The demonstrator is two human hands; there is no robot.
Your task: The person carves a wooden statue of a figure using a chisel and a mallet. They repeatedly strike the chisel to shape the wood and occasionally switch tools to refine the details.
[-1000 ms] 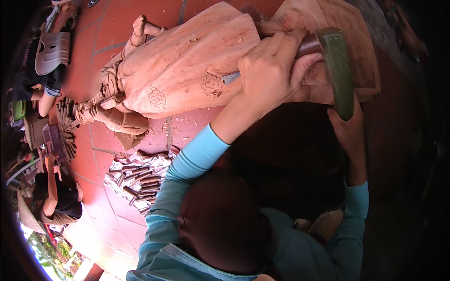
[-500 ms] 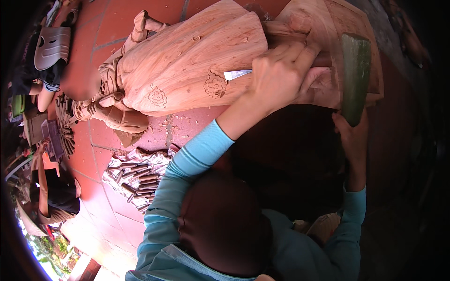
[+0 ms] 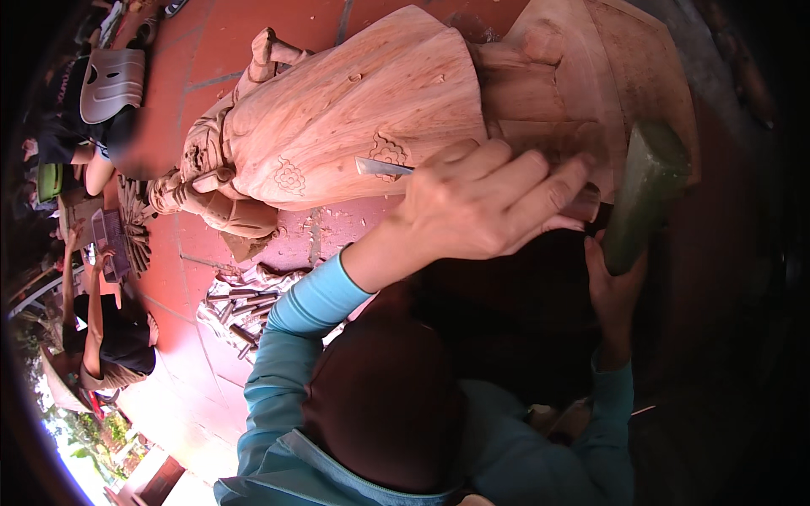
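Left grip: chisel points left, long axis sideways.

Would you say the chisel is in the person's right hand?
No, the left hand grips the chisel; the right hand holds the green block.

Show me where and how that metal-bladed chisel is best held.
Most likely by its brown handle, reached from above and from the right, away from the metal blade. The blade is slim and points left over the carved wooden figure, while the handle's rounded end looks thicker. The left hand holds it that way, fingers curled over the top.
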